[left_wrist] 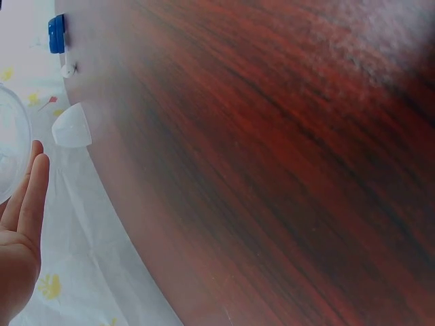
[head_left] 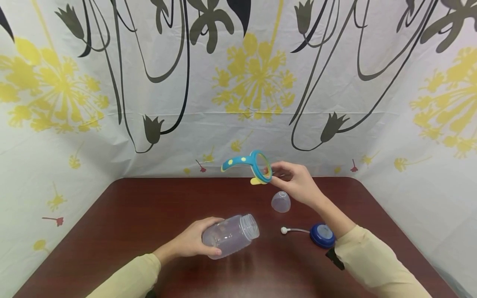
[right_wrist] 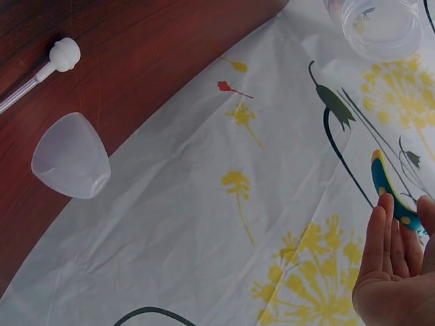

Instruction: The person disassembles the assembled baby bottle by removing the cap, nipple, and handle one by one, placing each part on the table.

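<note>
My left hand grips a clear baby bottle around its body, thumb on the near side. The bottle lies tilted above the table, its open threaded neck pointing right. Higher up, my right hand pinches the rim of a blue and yellow bottle handle ring. One curved, dotted arm of the ring reaches out to the left; a short yellow part sticks out below. In the right wrist view the dotted arm shows past the fingers, while the ring itself is mostly hidden.
On the brown table, a clear dome cap stands below my right hand. A blue lid lies by my right forearm, its thin straw ending in a white ball. A patterned cloth hangs behind the table.
</note>
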